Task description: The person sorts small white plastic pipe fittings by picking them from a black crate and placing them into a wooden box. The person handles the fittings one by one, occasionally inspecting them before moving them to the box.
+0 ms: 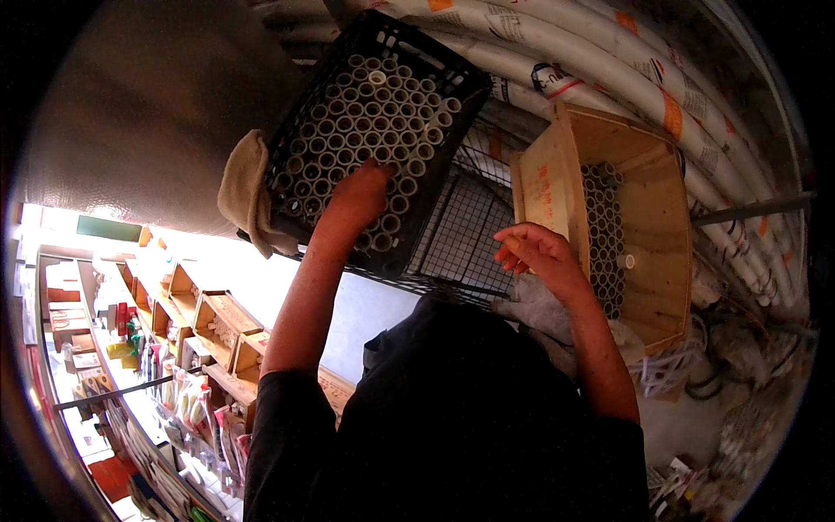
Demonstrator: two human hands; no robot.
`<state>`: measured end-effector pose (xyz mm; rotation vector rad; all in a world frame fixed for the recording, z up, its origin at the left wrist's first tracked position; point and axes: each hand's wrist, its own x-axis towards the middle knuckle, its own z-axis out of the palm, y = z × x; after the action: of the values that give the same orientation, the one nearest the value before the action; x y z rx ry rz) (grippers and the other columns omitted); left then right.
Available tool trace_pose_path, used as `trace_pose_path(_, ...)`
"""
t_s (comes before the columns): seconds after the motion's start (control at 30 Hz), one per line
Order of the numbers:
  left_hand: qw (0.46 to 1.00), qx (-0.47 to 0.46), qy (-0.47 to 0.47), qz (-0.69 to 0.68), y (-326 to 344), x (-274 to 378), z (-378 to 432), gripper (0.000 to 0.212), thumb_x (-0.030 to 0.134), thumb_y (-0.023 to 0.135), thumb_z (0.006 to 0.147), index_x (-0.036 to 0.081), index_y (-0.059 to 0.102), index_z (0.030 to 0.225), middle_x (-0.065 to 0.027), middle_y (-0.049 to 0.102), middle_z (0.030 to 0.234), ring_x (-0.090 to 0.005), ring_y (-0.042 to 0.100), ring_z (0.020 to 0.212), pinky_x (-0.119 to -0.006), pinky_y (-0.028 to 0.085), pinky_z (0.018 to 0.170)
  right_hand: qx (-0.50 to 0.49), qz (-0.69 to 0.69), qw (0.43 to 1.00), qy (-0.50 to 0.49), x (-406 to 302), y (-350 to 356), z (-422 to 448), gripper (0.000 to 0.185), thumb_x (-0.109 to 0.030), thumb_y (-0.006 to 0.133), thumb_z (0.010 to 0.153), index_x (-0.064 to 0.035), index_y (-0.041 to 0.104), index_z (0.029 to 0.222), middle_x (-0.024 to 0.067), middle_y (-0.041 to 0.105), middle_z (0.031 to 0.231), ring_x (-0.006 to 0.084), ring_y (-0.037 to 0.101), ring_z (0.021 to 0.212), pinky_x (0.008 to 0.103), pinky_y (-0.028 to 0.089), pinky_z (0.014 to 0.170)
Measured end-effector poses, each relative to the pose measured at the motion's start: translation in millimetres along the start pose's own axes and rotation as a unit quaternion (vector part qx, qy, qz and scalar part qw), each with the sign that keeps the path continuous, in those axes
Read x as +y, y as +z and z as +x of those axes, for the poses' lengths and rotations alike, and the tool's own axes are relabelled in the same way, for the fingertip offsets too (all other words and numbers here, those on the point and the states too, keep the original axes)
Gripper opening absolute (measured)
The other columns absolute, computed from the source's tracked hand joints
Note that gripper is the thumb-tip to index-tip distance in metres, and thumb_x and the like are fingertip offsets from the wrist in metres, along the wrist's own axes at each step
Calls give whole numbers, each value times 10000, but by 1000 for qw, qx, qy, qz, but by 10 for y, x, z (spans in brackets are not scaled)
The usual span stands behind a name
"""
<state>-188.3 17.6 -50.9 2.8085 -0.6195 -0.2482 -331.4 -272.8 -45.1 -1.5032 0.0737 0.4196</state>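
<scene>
A black plastic crate (pixel 479 85) holds rows of short, light-coloured tubes (pixel 372 124) standing on end, open tops up. My left hand (pixel 360 196) reaches over the lower middle of these tubes with its fingertips down on them; the back of the hand hides whether anything is between the fingers. My right hand (pixel 538 254) hangs between the crate and a wooden box, fingers loosely curled, touching nothing that I can see. In the wooden box (pixel 652 241), more grey tubes (pixel 603 235) stand packed along one side, and a white ring-like piece (pixel 629 261) lies beside them.
Black wire mesh (pixel 466 228) lies between crate and box. A tan cloth (pixel 244 189) hangs at the crate's left edge. Long white plastic pipes (pixel 587 46) run behind. Shelves with wooden bins (pixel 222 326) and packaged goods stand lower left. Clutter (pixel 737 417) lies at lower right.
</scene>
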Motion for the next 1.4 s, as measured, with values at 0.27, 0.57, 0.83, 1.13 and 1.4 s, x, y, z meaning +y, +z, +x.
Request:
trace_pose_path(0.27,998,43,-12,-34,-184,200,-71,396,-13,528,791,74,581,1174,-184,568,1132,-375,586,1006,-438,487,839,4,-7,1000,6,-16,0,15,254,-249,526,965,-66,621,1111,31,663,889,80,596,757,222,478,686)
trace_pose_path(0.57,699,-183,497,-480,-1125,1730,-944,343,76,589,848,-37,563,1172,-202,580,1204,-301,622,1008,-369,531,839,-11,20,999,-22,74,1,68,308,-291,572,945,-42,615,1121,75,663,938,115,612,793,272,507,690)
trace_pose_path(0.83,574,17,614,-542,-1274,2242,-1257,308,170,599,889,-29,612,1124,-167,613,1174,-289,643,893,-368,536,750,-23,6,999,-30,17,-9,52,284,-262,571,944,-29,619,1100,63,658,891,120,610,797,265,501,703)
trace_pose_path(1.13,813,15,321,-485,-944,1550,-781,234,78,613,854,-37,635,1056,-175,665,972,-254,658,887,-337,528,768,47,78,991,-102,-285,-294,-173,262,-253,558,948,-54,624,1106,65,666,940,106,612,784,252,510,717)
trace_pose_path(1.4,937,56,143,-313,-75,1110,-649,230,-55,561,854,14,649,1055,-128,674,928,-223,665,865,-298,514,747,362,-98,925,-60,122,-1945,3,232,-243,567,937,-111,646,1110,40,675,1005,114,620,765,258,498,663)
